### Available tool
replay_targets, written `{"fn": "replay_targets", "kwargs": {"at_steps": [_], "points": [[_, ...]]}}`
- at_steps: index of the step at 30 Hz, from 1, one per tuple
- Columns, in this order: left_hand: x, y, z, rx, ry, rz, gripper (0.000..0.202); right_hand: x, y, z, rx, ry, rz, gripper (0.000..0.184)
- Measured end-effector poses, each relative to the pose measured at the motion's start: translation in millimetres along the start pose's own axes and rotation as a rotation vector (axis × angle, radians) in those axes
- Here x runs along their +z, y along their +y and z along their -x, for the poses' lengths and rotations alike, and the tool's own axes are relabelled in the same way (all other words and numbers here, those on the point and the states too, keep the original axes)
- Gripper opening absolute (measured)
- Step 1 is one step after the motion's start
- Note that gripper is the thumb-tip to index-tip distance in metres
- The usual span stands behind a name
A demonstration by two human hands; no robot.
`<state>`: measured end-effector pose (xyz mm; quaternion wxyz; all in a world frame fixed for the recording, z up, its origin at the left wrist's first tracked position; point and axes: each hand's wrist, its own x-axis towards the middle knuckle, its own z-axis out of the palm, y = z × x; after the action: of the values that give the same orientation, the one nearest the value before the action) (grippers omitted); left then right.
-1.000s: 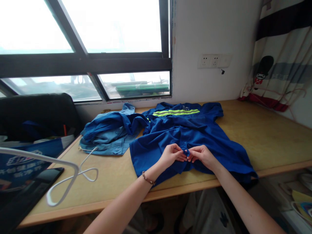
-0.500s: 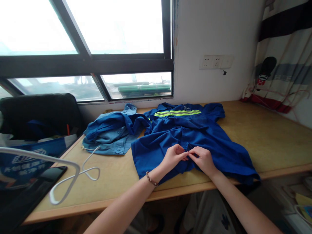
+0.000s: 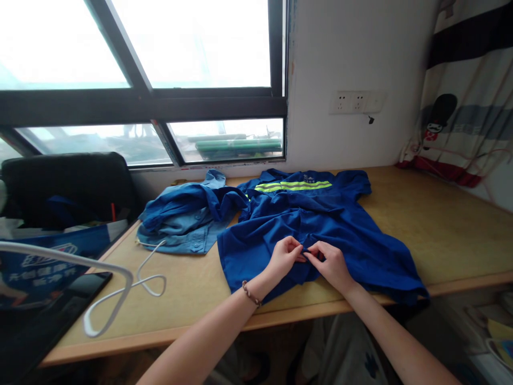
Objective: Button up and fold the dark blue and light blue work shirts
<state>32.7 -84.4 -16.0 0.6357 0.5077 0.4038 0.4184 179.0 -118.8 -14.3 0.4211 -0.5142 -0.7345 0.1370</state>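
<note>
A dark blue work shirt (image 3: pixel 320 224) with yellow-green reflective stripes lies spread flat on a wooden table (image 3: pixel 441 224). My left hand (image 3: pixel 282 258) and my right hand (image 3: pixel 331 263) meet at the shirt's front placket near its lower edge. Both hands pinch the cloth there with fingertips close together, almost touching each other. A bead bracelet sits on my left wrist.
A second, lighter blue shirt (image 3: pixel 182 219) lies crumpled to the left of the first. A white clothes hanger (image 3: pixel 120 278) rests near the table's left front. A black chair (image 3: pixel 68 187) with a bag stands at left. Wall sockets (image 3: pixel 355 101) and a hanging striped cloth (image 3: pixel 465 91) are at right.
My hands have shifted slightly up the shirt front and stayed pinched together on the cloth. The camera has drifted a little; the shirts and hanger lie as before.
</note>
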Motion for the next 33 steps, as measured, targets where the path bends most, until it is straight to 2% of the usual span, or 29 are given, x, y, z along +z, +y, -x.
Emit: {"fn": "replay_targets", "kwargs": {"at_steps": [9, 16, 27, 30, 33], "points": [[-0.5, 4, 2, 0.03, -0.017, 0.05, 0.035, 6, 6, -6, 0.168, -0.047, -0.267, 0.017], [0.9, 4, 5, 0.155, -0.022, -0.126, 0.021, 7, 8, -6, 0.215, -0.09, -0.358, 0.019], [0.3, 0, 12, 0.294, -0.068, -0.337, 0.014, 4, 0, -6, 0.056, -0.161, -0.2, 0.022], [2.5, 4, 14, 0.302, -0.07, -0.353, 0.013, 4, 4, -8, 0.166, -0.167, -0.301, 0.028], [5.7, 10, 17, 0.329, -0.113, -0.389, 0.012, 2, 11, -10, 0.348, -0.247, -0.553, 0.031]]}}
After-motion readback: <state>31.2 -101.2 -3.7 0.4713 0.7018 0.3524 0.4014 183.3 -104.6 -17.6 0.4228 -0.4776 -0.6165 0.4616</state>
